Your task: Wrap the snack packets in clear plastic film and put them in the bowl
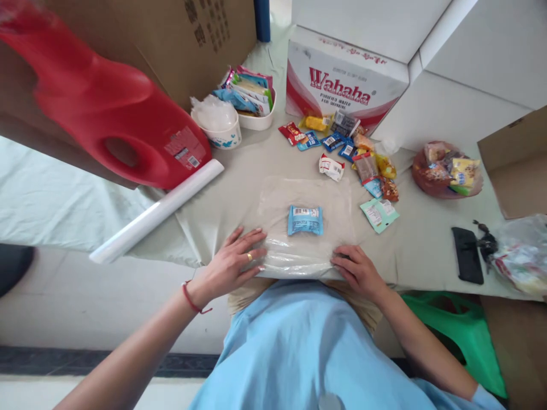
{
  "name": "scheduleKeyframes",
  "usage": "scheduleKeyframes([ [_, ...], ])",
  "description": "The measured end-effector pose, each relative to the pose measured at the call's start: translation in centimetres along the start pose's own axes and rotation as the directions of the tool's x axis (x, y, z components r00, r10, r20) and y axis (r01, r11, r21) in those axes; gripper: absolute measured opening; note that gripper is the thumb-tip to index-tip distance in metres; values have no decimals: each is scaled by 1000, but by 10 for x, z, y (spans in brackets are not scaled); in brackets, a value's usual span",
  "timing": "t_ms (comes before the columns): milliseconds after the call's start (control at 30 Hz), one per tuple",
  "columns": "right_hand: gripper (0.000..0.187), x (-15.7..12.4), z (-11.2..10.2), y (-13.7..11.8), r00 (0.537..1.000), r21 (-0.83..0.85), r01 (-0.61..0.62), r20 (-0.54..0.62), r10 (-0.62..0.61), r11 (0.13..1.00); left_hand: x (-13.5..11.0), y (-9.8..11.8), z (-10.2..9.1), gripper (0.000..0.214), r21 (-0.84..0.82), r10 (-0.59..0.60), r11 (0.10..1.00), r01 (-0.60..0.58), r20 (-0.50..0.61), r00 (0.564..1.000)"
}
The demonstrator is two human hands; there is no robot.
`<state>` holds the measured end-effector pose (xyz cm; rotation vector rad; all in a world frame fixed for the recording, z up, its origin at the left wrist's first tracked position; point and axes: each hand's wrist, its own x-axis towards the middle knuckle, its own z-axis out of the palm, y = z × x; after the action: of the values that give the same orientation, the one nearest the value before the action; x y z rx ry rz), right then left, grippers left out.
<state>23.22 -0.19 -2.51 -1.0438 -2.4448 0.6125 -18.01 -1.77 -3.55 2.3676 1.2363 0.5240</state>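
Observation:
A clear plastic sheet [273, 196] lies flat on the cloth-covered table before me, wrinkled along its near edge. On its middle rests a small blue snack packet [305, 220], touched by neither hand. My left hand [236, 258] presses on the sheet's near left edge with its fingers spread. At the near right edge, my right hand [356, 267] lies with its fingers apart and slightly bent, touching the film. Just beyond the sheet are a white and red packet [331, 167] and, to the right, a mint-green packet [379, 214].
Colourful snack packets lie before a Wahaha carton [342, 80]. A white roll [158, 212] lies beside a red jug [98, 108]. Two white containers hold packets and plastic; a red bowl [421, 185] holds snacks. A black phone-like object [467, 256] lies right, above a green stool [465, 336].

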Motion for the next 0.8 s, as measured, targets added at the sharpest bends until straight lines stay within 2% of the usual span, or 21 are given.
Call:
scheduleKeyframes([
  [100,21,17,-8,2,1000,84,-19,24,17,996,9,-5,-13,27,-91,-34,995,36,17,999],
  [200,23,47,-33,6,995,202,-62,93,43,978,31,-8,-34,32,-205,-124,970,132,51,991],
  [300,26,81,-53,19,979,236,-196,94,178,952,62,-13,-51,38,-228,-281,927,297,101,954],
  [367,29,103,-56,32,949,192,-313,93,300,930,86,-19,-56,36,-192,-385,901,389,59,921],
  [433,28,120,-51,43,903,79,-424,115,414,902,106,-26,-55,27,-140,-481,867,477,11,877],
  [500,24,129,-43,51,855,-82,-493,140,500,866,117,-32,-54,19,-101,-556,830,548,-78,828],
  [567,23,131,-39,53,835,-226,-498,134,533,837,115,-35,-55,18,-96,-597,797,596,-268,756],
  [600,26,130,-41,53,843,-279,-482,113,527,831,110,-33,-57,19,-101,-599,781,616,-400,694],
  [667,30,132,-50,51,879,-349,-437,33,476,829,94,-21,-62,21,-114,-540,758,642,-661,521],
  [700,31,136,-56,50,899,-369,-408,-7,437,835,86,-10,-64,20,-112,-481,759,641,-760,437],
  [733,32,142,-62,48,920,-381,-373,-31,391,846,79,5,-64,21,-104,-411,782,614,-827,384],
  [767,33,152,-66,47,940,-385,-324,-30,339,864,75,21,-61,22,-79,-344,827,556,-855,389],
  [800,34,164,-68,45,960,-382,-260,-4,280,887,73,39,-56,24,-40,-283,882,470,-842,459],
])
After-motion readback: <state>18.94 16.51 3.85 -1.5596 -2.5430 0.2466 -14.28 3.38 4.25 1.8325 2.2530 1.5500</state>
